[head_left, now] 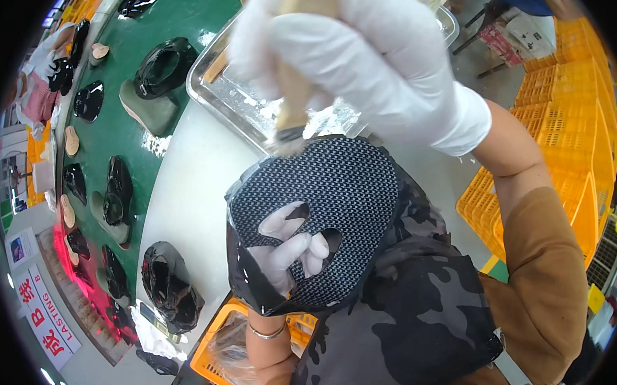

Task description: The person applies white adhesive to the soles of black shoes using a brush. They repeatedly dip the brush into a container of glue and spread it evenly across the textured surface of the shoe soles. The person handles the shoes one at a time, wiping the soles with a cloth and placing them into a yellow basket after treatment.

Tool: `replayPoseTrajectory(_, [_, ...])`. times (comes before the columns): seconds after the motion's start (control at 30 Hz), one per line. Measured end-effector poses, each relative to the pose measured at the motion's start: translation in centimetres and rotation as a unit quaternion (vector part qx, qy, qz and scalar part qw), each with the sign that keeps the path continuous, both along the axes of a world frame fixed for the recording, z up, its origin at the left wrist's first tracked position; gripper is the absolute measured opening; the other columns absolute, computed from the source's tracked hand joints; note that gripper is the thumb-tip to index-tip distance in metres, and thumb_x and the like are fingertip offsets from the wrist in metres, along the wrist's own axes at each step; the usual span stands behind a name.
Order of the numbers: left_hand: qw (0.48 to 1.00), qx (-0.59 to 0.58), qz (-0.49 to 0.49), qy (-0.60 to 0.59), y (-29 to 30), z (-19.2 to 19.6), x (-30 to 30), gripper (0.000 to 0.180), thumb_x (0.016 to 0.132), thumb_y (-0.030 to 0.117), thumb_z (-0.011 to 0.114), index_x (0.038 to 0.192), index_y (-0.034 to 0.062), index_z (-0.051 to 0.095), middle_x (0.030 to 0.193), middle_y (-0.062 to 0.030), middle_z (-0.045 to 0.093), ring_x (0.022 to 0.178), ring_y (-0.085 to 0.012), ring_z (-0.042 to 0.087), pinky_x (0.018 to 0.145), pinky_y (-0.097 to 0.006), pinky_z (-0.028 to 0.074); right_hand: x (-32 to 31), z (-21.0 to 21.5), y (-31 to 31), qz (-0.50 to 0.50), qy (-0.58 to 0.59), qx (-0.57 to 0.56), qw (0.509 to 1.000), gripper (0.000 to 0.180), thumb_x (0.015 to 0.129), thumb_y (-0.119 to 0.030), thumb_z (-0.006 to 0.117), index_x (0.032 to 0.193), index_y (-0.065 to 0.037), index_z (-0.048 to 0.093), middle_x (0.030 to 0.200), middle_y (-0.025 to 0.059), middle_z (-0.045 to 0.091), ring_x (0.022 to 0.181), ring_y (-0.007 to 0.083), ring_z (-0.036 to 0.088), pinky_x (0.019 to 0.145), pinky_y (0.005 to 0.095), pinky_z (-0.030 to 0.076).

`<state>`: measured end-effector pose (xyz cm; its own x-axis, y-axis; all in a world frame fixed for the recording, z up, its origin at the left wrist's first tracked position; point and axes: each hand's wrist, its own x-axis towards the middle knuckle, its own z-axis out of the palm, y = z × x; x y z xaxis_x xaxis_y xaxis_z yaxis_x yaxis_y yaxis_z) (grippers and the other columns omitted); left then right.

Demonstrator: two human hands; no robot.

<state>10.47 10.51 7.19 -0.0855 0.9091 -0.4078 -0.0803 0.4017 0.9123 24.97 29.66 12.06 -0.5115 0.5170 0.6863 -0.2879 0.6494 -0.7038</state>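
Observation:
My right hand (393, 79), in a white glove, is closed around a wooden-handled brush (292, 100). Its dark, whitish-tipped bristles are at the upper edge of a black shoe upper (308, 182); motion blurs them, and I cannot tell if they touch. The upper has a woven mesh face, a shiny black side and two oval openings. Gloved fingers of my left hand (289, 254) show at these openings, hooked around the strip between them and gripping it. The rest of that hand is behind the upper. Beyond it lies a metal tray (195, 87) with white paste inside.
A white worktop (190, 163) borders a green conveyor (126, 32) carrying black shoe uppers, green-grey shoe forms and insoles. One black upper (168, 284) sits on the worktop. An orange crate (213, 372) with clear plastic is below; orange crates (554, 147) stack at right. Another person (38, 73) is at far left.

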Motion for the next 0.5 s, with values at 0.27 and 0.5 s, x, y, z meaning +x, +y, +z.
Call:
replayPoseTrajectory(0.27, [0.995, 0.051, 0.011, 0.087, -1.8, -1.5, -0.6, 0.047, 0.078, 0.007, 0.046, 0.122, -0.0056, 0.039, 0.067, -0.0137, 0.058, 0.043, -0.0149, 0.049, 0.039, -0.021, 0.039, 0.8, -0.8, 1.3, -0.057, -0.087, 0.08, 0.991, 0.017, 0.092, -0.021, 0.051, 0.091, -0.004, 0.054, 0.068, 0.0041, 0.057, 0.057, 0.012, 0.057, 0.052, 0.0237, 0.045])
replayPoseTrajectory(0.5, [0.995, 0.089, 0.046, -0.021, -1.4, -1.0, 0.3, 0.047, 0.081, 0.005, 0.042, 0.127, -0.0036, 0.033, 0.066, -0.0145, 0.056, 0.042, -0.0155, 0.047, 0.038, -0.022, 0.039, -0.3, -0.7, 0.8, 0.056, 0.007, -0.099, 0.993, 0.012, 0.093, -0.015, 0.047, 0.095, -0.004, 0.052, 0.071, 0.0025, 0.054, 0.057, 0.0104, 0.051, 0.052, 0.0229, 0.041])
